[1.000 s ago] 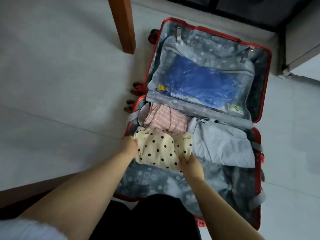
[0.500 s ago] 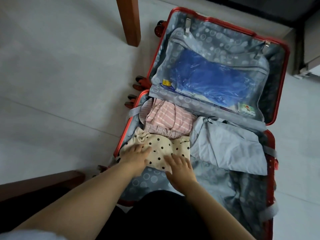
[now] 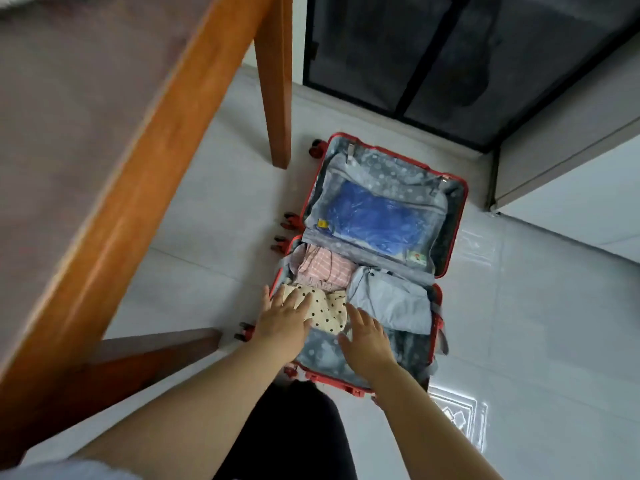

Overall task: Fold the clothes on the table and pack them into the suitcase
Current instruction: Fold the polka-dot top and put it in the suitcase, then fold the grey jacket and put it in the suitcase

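Note:
A red suitcase lies open on the floor, grey dotted lining inside. Its near half holds a folded cream polka-dot garment, a pink striped garment behind it and a light blue garment to the right. My left hand hovers with fingers spread over the left part of the polka-dot garment. My right hand is open with spread fingers just right of that garment, above the lining. Neither hand holds anything. A blue bag shows through the lid's mesh pocket.
A wooden table with a brown top fills the left; one leg stands just beyond the suitcase's far left corner. A dark screen door is behind the case, a grey cabinet at right. Pale tiled floor surrounds it.
My hands have let go of the polka-dot garment and lifted off it with fingers spread. The view has pulled up and back, so the table now shows.

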Available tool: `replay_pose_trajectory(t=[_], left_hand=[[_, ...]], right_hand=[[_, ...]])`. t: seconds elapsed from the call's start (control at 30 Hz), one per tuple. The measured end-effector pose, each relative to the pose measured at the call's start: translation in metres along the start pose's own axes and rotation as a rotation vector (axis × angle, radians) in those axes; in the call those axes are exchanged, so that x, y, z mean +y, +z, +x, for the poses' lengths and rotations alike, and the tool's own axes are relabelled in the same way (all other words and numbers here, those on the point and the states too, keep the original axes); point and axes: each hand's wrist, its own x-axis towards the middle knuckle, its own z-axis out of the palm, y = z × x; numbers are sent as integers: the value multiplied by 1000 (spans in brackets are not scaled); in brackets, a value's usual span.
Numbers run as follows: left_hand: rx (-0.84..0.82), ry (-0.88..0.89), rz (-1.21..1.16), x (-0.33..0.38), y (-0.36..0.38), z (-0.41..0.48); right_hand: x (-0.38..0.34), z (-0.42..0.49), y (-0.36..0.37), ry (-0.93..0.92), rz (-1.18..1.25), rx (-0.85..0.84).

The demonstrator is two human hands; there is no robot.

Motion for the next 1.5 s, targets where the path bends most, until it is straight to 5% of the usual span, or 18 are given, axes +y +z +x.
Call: replay_pose_trajectory(t=[0.23, 0.4, 0.83, 1.3, 1.5], left_hand=[[94, 59, -96, 29, -205, -178], [247, 74, -181, 15, -273, -278], [426, -126, -121, -233, -323, -393], [710, -265, -139, -337, -390, -401], [680, -319, -153, -376, -401, -389]], right_hand=[[-85, -195, -153, -87, -8, 151], [-149, -285, -200, -229, -29, 317], [-385, -331, -160, -386, 78, 385], [-482, -298, -217, -494, 194, 370], [-514, -268, -211, -542, 166, 370]])
